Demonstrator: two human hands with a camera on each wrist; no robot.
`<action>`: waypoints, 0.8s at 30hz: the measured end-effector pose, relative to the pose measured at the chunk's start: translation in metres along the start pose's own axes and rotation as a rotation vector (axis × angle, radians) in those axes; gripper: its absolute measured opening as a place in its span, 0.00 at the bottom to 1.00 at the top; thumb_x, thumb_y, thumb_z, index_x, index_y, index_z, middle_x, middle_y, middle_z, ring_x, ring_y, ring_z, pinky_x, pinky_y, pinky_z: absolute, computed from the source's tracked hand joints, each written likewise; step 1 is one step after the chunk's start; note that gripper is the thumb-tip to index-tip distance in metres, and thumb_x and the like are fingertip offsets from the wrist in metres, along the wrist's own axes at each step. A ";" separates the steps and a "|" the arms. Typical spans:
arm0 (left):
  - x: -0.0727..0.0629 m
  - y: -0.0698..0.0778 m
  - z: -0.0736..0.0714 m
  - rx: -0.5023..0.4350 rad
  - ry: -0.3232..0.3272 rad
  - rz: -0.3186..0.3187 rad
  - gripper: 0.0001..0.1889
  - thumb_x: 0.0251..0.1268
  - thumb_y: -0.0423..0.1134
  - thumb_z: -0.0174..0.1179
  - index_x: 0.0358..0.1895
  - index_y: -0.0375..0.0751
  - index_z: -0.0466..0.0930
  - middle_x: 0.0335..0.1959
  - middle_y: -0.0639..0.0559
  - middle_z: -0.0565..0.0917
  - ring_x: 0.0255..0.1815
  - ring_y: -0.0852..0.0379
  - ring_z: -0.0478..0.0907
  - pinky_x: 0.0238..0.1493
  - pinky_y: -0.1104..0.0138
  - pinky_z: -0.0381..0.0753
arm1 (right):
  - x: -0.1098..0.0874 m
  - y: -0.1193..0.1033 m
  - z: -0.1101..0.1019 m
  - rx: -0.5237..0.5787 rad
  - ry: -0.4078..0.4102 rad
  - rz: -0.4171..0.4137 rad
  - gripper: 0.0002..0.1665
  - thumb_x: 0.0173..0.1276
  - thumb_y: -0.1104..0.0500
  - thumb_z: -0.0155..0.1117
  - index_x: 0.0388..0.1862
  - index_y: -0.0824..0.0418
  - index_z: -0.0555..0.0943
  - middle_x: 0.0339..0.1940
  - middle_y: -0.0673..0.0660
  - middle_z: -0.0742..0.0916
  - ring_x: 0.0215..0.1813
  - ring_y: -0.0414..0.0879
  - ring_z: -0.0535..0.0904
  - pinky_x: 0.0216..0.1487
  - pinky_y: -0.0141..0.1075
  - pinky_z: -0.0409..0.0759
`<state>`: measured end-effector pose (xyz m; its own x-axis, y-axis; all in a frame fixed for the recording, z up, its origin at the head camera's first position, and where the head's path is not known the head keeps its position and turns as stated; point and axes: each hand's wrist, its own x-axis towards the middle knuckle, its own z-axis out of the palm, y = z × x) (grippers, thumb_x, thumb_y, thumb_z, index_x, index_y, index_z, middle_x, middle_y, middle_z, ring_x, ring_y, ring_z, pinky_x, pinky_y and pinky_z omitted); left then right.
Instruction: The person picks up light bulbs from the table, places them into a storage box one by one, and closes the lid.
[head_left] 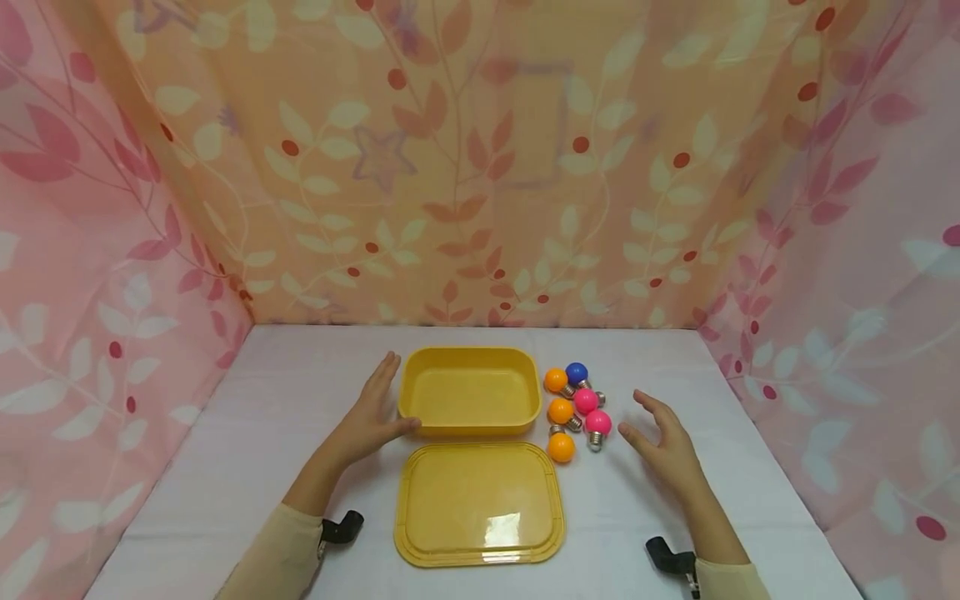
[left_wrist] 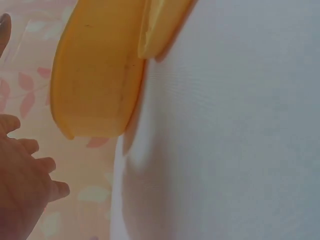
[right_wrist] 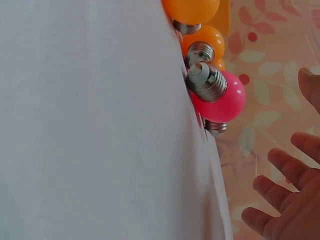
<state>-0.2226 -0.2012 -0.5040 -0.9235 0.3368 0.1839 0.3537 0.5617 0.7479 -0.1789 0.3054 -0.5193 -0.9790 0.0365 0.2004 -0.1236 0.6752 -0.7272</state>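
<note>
An uncovered yellow plastic box (head_left: 470, 431) stands on the white table, its inside bare. Its yellow lid (head_left: 480, 504) lies flat just in front of it. My left hand (head_left: 371, 421) is at the box's left side, thumb tip by the near left corner and fingers spread; in the left wrist view the fingers (left_wrist: 45, 165) show apart from the box (left_wrist: 97, 80). Right of the box lie several light bulbs: orange (head_left: 561, 448), pink (head_left: 597, 423) and blue (head_left: 577, 372), with silver screw bases. Beside them on the right, my right hand (head_left: 667, 450) hovers with spread fingers, holding nothing.
A white cloth (head_left: 225, 467) covers the table. Patterned curtains (head_left: 465, 167) hang behind it and along both sides. Black wrist-camera mounts (head_left: 342, 527) sit at both sleeves. The bulbs crowd close to the box's right wall.
</note>
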 end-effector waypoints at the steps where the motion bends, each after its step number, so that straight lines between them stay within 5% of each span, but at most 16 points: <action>1: -0.001 -0.002 0.001 0.000 -0.004 0.000 0.61 0.58 0.55 0.75 0.85 0.55 0.37 0.86 0.49 0.38 0.85 0.40 0.36 0.77 0.31 0.45 | -0.001 0.002 0.003 0.022 -0.005 0.021 0.42 0.71 0.49 0.71 0.78 0.60 0.66 0.77 0.65 0.71 0.79 0.65 0.61 0.74 0.69 0.61; 6: -0.001 -0.010 0.008 -0.045 -0.057 -0.044 0.61 0.61 0.56 0.73 0.85 0.47 0.36 0.86 0.48 0.36 0.86 0.41 0.34 0.79 0.34 0.41 | -0.006 0.009 0.012 0.101 0.002 0.089 0.39 0.72 0.48 0.69 0.77 0.58 0.68 0.75 0.61 0.75 0.79 0.59 0.64 0.80 0.51 0.63; 10: 0.000 -0.015 0.015 -0.097 -0.067 -0.082 0.62 0.59 0.57 0.73 0.85 0.43 0.37 0.86 0.47 0.36 0.86 0.42 0.33 0.81 0.38 0.40 | -0.005 0.011 0.011 0.105 0.020 0.060 0.37 0.73 0.49 0.69 0.76 0.58 0.70 0.74 0.60 0.77 0.77 0.58 0.67 0.78 0.32 0.63; 12: 0.001 -0.018 0.018 -0.121 -0.068 -0.094 0.63 0.58 0.58 0.73 0.85 0.44 0.36 0.86 0.47 0.36 0.86 0.42 0.34 0.81 0.39 0.40 | -0.003 0.012 0.012 0.126 0.014 0.043 0.37 0.73 0.50 0.68 0.76 0.59 0.70 0.73 0.61 0.77 0.77 0.59 0.67 0.79 0.36 0.63; 16: 0.001 -0.022 0.022 -0.208 -0.078 -0.125 0.62 0.58 0.58 0.73 0.85 0.52 0.35 0.86 0.49 0.39 0.86 0.43 0.38 0.82 0.42 0.42 | -0.002 0.014 0.015 0.186 -0.017 0.034 0.37 0.73 0.52 0.69 0.76 0.60 0.69 0.73 0.62 0.76 0.78 0.62 0.64 0.77 0.62 0.59; 24: 0.001 -0.021 0.025 -0.248 -0.065 -0.125 0.63 0.58 0.58 0.73 0.85 0.53 0.34 0.86 0.52 0.37 0.86 0.48 0.37 0.83 0.46 0.43 | -0.001 0.019 0.024 0.154 -0.060 0.070 0.41 0.72 0.45 0.68 0.78 0.57 0.68 0.76 0.60 0.75 0.80 0.60 0.62 0.78 0.64 0.59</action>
<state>-0.2270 -0.1938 -0.5361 -0.9433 0.3289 0.0454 0.1834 0.4023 0.8969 -0.1836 0.3002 -0.5489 -0.9935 0.0324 0.1089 -0.0731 0.5519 -0.8307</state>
